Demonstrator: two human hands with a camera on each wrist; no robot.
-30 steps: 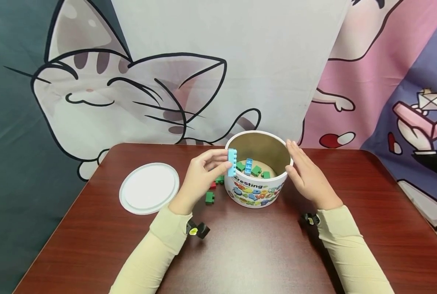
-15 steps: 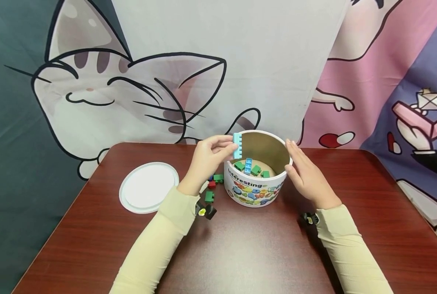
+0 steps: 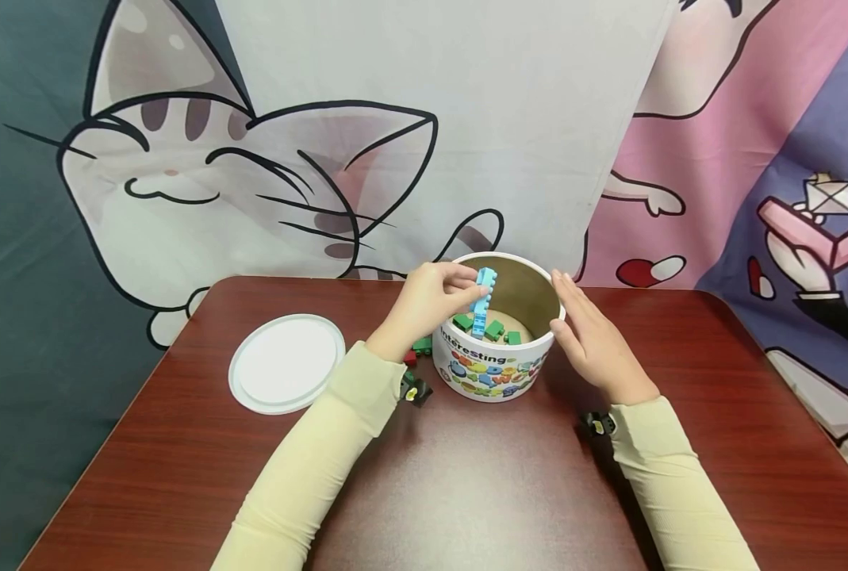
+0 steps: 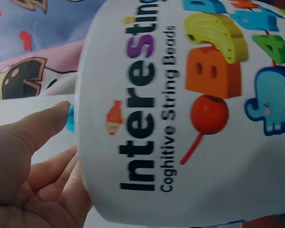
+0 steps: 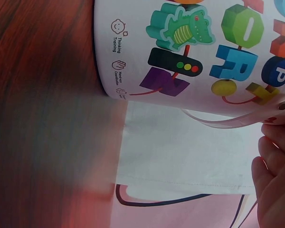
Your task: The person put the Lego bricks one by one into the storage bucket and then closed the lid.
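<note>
The mouth of the white tub (image 3: 491,379) has just been reached over by the left hand (image 3: 427,301); its right side seems touched by the right hand (image 3: 596,345), fingers straight and together, thumb apart. Pinched between left thumb and fingers, the light-blue brick (image 3: 484,290) has been moved inward from the left rim; its carry to the tub appears nearly done. On the tub's floor a blue brick (image 3: 478,326) and smaller green bricks (image 3: 494,330) are seen; whether the two blue pieces are touching cannot be told.

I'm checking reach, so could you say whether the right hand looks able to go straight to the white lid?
Probably not: the tub and left arm lie between the right hand and the white lid.
</note>
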